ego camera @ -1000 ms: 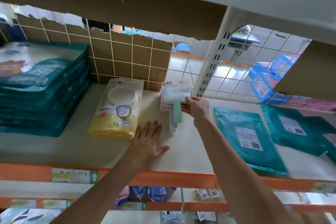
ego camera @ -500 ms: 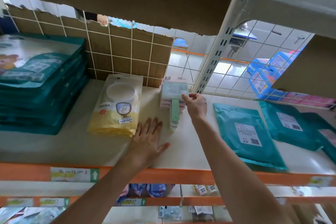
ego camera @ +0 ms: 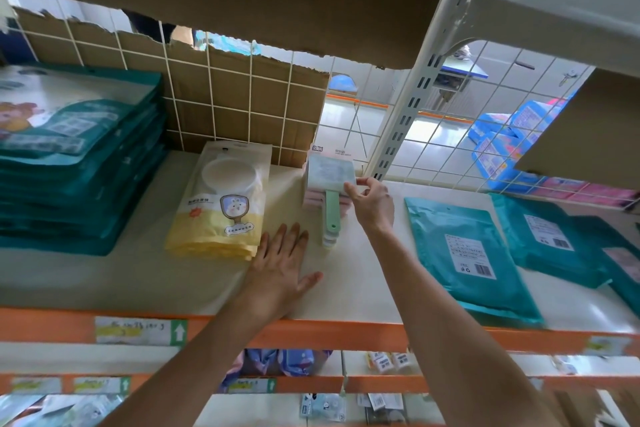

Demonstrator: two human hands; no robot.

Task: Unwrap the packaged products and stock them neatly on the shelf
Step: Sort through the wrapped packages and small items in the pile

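Note:
A green-handled lint roller (ego camera: 331, 184) lies on top of a small stack of similar rollers near the back of the white shelf (ego camera: 145, 274). My right hand (ego camera: 372, 201) pinches the right edge of the top roller's head with thumb and fingers. My left hand (ego camera: 282, 267) lies flat on the shelf, fingers spread, just right of a stack of yellow pouches (ego camera: 225, 204) and in front of the rollers.
A tall stack of teal pouches (ego camera: 74, 156) fills the left side. Flat teal bags (ego camera: 467, 253) lie to the right. Torn cardboard (ego camera: 239, 107) lines the wire grid behind; a white upright (ego camera: 412, 104) stands just right of the rollers. An orange rail (ego camera: 332, 333) edges the shelf.
My right hand has set the green roller down onto the stack and squared it; the roller's head lies flatter than before. My left hand has stayed flat on the shelf.

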